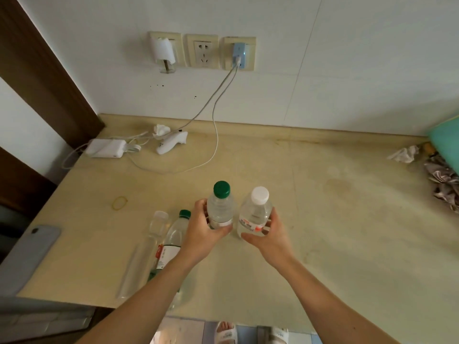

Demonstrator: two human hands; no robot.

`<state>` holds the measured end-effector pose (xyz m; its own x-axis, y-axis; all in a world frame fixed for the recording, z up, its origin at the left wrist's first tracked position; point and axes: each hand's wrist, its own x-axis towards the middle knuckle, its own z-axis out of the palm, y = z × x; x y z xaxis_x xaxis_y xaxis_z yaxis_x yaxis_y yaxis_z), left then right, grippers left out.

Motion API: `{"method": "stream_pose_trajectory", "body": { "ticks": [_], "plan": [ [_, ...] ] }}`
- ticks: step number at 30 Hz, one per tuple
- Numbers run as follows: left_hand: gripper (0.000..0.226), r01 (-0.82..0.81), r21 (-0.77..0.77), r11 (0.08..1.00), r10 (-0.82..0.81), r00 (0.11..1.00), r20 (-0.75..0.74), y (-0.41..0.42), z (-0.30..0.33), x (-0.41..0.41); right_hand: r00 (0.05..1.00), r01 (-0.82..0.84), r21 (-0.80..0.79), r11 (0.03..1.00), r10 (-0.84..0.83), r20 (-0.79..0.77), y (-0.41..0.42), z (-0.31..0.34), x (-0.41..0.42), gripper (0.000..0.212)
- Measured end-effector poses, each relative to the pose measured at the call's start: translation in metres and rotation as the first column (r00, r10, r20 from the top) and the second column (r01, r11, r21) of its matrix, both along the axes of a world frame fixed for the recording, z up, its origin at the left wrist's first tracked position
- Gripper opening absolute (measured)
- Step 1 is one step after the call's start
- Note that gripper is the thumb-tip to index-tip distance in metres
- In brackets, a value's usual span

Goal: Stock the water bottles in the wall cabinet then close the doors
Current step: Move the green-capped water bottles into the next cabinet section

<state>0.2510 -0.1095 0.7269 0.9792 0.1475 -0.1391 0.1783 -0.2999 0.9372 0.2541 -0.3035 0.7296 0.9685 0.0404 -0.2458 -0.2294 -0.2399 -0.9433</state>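
My left hand [202,233] grips a clear water bottle with a green cap [221,203], held upright above the beige counter [335,219]. My right hand [269,235] grips a second clear bottle with a white cap [255,212] right beside it. Left of my left arm, two more bottles stand on the counter: a green-capped one [175,240] with a white and red label, and a clear-capped one [151,242]. The wall cabinet is out of view.
A white charger brick [106,148], a white handheld device [170,142] and cables lie at the back left, plugged into wall sockets [202,52]. A grey phone [27,254] sits at the left edge. Crumpled paper [403,153] and wrappers [444,182] are at the right.
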Motion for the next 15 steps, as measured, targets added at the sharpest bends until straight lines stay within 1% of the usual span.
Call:
{"method": "stream_pose_trajectory", "body": {
  "ticks": [2,4,7,12,15],
  "plan": [
    [0.067,-0.001,-0.002,1.000,0.001,1.000,0.002,0.000,0.002,0.000,1.000,-0.008,-0.008,1.000,0.008,0.006,-0.002,0.001,0.000,0.065],
    [0.067,-0.002,-0.012,1.000,0.002,1.000,0.006,0.000,0.006,0.000,1.000,-0.012,-0.014,1.000,0.012,0.009,-0.007,0.003,-0.002,0.065],
    [0.065,-0.016,-0.047,0.999,0.019,0.998,0.062,-0.002,0.024,0.003,0.999,0.011,-0.018,1.000,-0.010,0.033,-0.014,0.019,-0.003,0.065],
    [0.065,0.014,-0.117,0.993,0.012,0.976,0.219,-0.013,0.084,0.020,0.980,0.066,0.009,0.998,-0.066,0.186,-0.023,0.083,0.005,0.064],
    [0.071,0.061,-0.121,0.991,-0.016,0.940,0.342,-0.023,0.133,0.030,0.944,0.115,0.033,0.993,-0.120,0.306,-0.031,0.133,0.009,0.064]
  ]
}}
